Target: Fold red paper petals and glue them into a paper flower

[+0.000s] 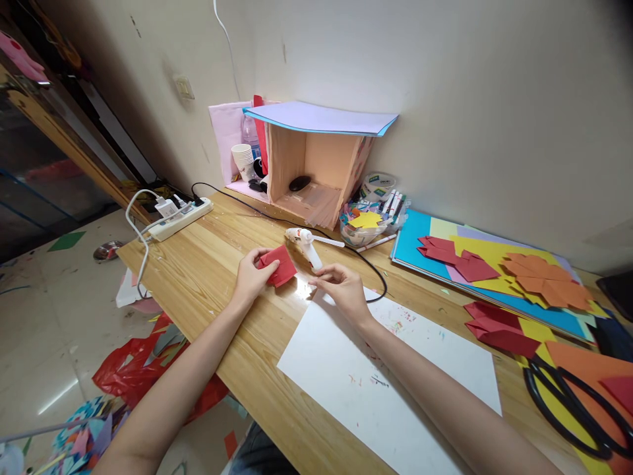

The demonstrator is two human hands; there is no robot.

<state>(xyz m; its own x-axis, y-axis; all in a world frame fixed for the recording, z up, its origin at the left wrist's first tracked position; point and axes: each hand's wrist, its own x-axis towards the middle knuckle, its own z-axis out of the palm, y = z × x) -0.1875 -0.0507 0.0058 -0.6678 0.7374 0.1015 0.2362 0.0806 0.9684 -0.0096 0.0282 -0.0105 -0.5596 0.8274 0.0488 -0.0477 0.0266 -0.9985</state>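
My left hand pinches a folded red paper piece just above the wooden table. My right hand rests beside it at the top corner of a white sheet, fingers curled together in a pinch; whether they hold anything I cannot make out. A white glue gun lies just beyond both hands, its black cord looping past my right hand.
A power strip sits at the table's left edge. A cardboard box shelf stands at the wall with a bowl of scraps. Coloured paper sheets, red folded pieces and black scissors lie right.
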